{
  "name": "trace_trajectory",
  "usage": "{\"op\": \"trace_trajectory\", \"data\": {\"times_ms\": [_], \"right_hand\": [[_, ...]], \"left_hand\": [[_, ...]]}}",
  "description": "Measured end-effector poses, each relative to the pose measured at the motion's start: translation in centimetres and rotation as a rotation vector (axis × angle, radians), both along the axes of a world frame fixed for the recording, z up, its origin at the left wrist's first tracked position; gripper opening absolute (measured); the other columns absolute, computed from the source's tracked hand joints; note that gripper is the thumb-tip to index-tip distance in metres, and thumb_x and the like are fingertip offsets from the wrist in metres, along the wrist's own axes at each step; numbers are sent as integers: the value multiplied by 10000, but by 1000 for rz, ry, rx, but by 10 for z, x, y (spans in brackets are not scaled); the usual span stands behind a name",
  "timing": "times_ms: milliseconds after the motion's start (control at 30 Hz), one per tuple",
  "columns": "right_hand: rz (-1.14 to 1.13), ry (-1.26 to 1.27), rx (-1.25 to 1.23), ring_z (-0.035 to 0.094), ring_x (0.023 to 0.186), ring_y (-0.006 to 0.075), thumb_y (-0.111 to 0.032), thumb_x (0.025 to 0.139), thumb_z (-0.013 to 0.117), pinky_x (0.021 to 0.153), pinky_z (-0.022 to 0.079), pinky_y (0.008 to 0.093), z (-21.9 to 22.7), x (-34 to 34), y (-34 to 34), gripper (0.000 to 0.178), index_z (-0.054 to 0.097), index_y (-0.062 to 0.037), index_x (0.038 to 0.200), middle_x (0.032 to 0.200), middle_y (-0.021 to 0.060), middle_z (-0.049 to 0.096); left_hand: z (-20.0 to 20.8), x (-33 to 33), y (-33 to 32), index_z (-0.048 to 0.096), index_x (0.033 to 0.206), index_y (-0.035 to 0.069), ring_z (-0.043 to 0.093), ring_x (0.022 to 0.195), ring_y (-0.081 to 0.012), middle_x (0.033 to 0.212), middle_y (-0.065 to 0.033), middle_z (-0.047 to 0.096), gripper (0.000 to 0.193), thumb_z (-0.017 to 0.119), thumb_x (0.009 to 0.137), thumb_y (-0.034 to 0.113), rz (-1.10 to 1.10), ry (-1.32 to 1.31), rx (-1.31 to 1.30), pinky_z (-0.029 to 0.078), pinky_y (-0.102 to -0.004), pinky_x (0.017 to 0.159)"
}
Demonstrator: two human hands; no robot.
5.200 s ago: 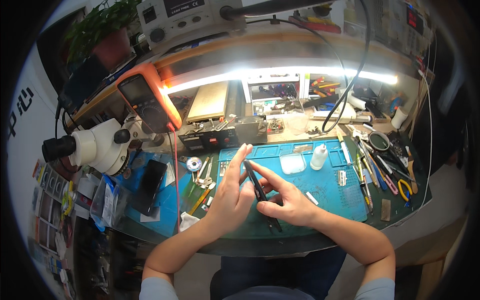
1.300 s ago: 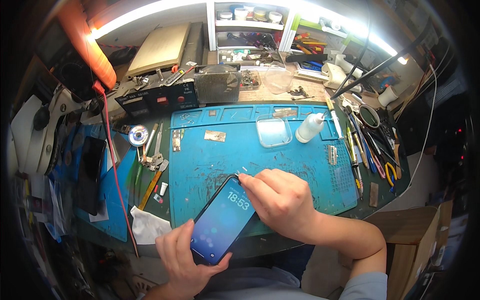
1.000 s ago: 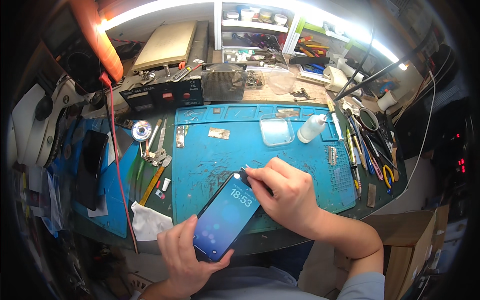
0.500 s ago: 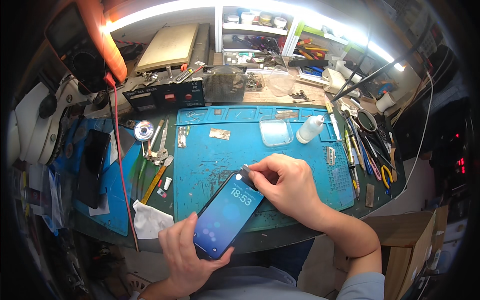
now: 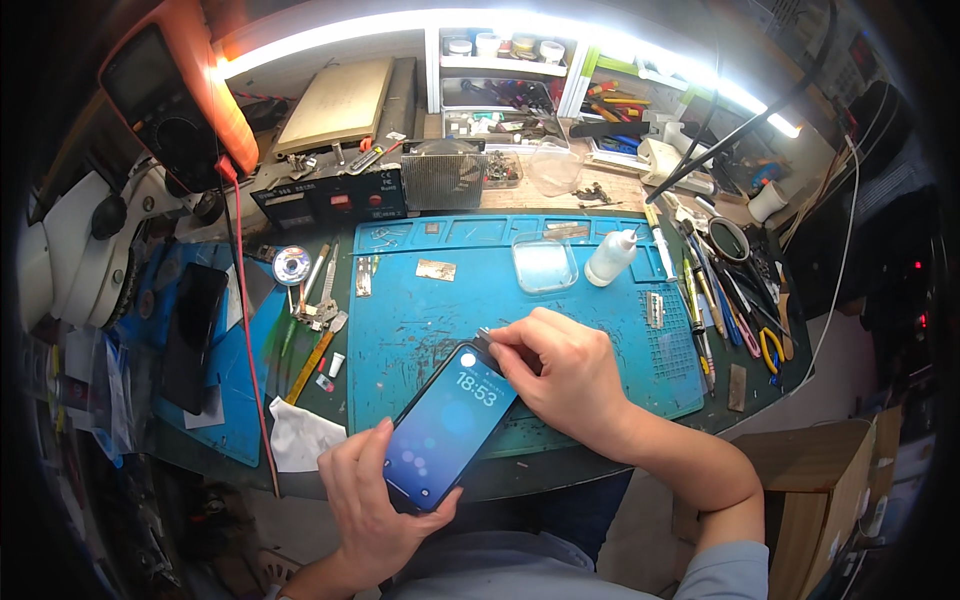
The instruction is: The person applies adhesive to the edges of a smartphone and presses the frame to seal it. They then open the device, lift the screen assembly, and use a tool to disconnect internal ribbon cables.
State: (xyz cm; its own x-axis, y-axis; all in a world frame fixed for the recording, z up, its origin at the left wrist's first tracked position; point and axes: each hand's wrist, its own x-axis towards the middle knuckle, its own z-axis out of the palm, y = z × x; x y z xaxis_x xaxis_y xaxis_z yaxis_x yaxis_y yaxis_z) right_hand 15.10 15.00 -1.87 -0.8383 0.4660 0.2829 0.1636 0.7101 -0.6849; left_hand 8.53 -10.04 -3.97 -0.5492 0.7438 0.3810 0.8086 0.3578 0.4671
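Observation:
A smartphone (image 5: 450,420) with a lit blue lock screen is tilted, its top end pointing away and to the right, above the near part of the blue work mat (image 5: 400,315). My left hand (image 5: 375,500) grips its lower end, thumb on one side and fingers on the other. At the top right corner of the phone, my right hand (image 5: 565,370) pinches a small grey flat piece (image 5: 484,334) between thumb and fingers. Most of that piece is hidden by the fingertips, so its kind cannot be told.
On the mat's far side stand a clear plastic dish (image 5: 545,263) and a white squeeze bottle (image 5: 610,258). Tweezers and pliers (image 5: 770,345) lie at the right. A dark phone (image 5: 195,340), solder spool (image 5: 291,265) and white cloth (image 5: 305,438) are at the left, crossed by a red cable (image 5: 245,330).
The whole view has shifted slightly. My right hand has turned a little at the phone's top corner, and less of the grey piece shows. My left hand keeps its grip.

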Motion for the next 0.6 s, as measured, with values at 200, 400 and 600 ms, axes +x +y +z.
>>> {"op": "trace_trajectory", "data": {"times_ms": [200,400,600], "right_hand": [[36,-44,-81,700,711,283,-151,890,744,638,551,397,0,-3,8,100,731,-52,890,815,104,712],[90,39,238,689,699,262,-129,895,736,599,550,373,4,9,-1,71,715,-62,909,808,72,654],[137,49,386,647,627,244,-43,840,780,528,511,349,8,15,-4,121,729,-49,950,764,63,615]], "left_hand": [[1,0,0,409,1476,-6,480,1111,-358,1278,-185,507,1047,951,623,268,2,-12,-2,401,-484,947],[1,2,1,397,1482,-20,474,1095,-357,1262,-188,508,1057,949,622,252,15,-26,0,400,-482,937],[0,1,3,399,1478,-28,479,1082,-356,1254,-189,509,1053,944,619,246,17,-7,11,404,-478,931]]}}
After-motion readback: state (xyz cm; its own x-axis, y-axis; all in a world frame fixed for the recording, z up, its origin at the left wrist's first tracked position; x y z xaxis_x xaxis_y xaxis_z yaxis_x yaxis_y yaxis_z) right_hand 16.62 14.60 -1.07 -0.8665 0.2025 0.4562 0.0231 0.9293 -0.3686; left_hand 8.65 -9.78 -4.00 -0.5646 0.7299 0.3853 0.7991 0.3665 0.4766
